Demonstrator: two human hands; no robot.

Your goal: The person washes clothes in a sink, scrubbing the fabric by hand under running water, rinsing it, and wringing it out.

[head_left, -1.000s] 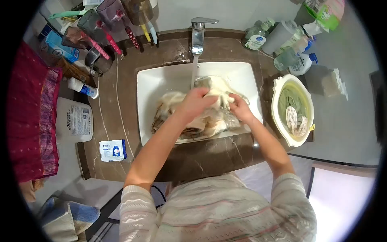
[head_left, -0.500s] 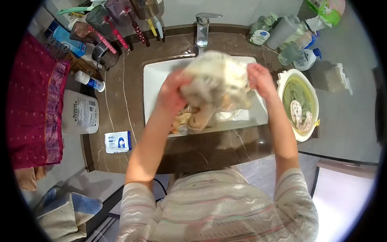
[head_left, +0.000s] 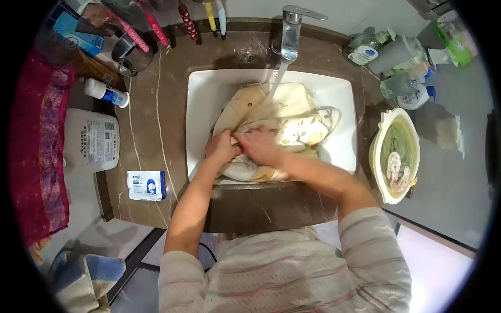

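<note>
A cream garment [head_left: 292, 104] with a printed pattern lies bunched and wet in the white sink [head_left: 201, 99]. My left hand [head_left: 223, 148] grips a fold of it at the near left, fingers closed. Right beside it, my right hand [head_left: 260, 147] is closed on the same cloth, the two hands almost touching. Water pours from the chrome faucet [head_left: 290, 39] onto the fabric's far part. Whatever lies beneath the cloth is hidden.
At right stands a yellowish basin [head_left: 374, 156] with cloth in liquid, below several bottles such as a green soap bottle [head_left: 364, 49]. To the left are a white jug [head_left: 93, 138], a toothpaste tube [head_left: 107, 93] and a small white-and-blue packet [head_left: 146, 185].
The garment has come down from above the sink into it. Both hands have lowered, and my right hand has moved left to join my left. The view has shifted slightly.
</note>
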